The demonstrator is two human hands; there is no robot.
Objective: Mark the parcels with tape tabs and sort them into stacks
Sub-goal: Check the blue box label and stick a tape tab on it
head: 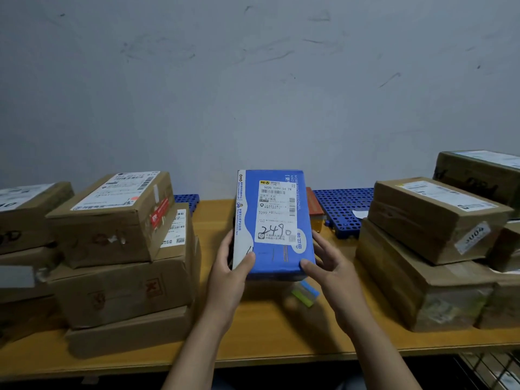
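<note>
I have my left hand point(230, 266) clamped on the near left corner of the blue parcel point(273, 220), thumb on top and fingers wrapped down its side. My right hand point(332, 266) grips the near right corner the same way, thumb lying on the top face. Both hands sit at the end closest to me, so the parcel's long axis runs straight away from me toward the wall, and its white label point(277, 212) with the handwritten number faces up. The near end looks raised off the table point(253, 333); I cannot tell whether the far end rests on anything.

Just under that near end, below my right thumb, lie the coloured tape tabs point(305, 292), blurred but nearer my right hand than my left. I judge the right hand should let go and reach for a tab while the left keeps the parcel steady.

Further out, one stack of brown boxes point(118, 249) stands to my left and another stack point(422, 263) to my right, with the parcel roughly midway between them.
</note>
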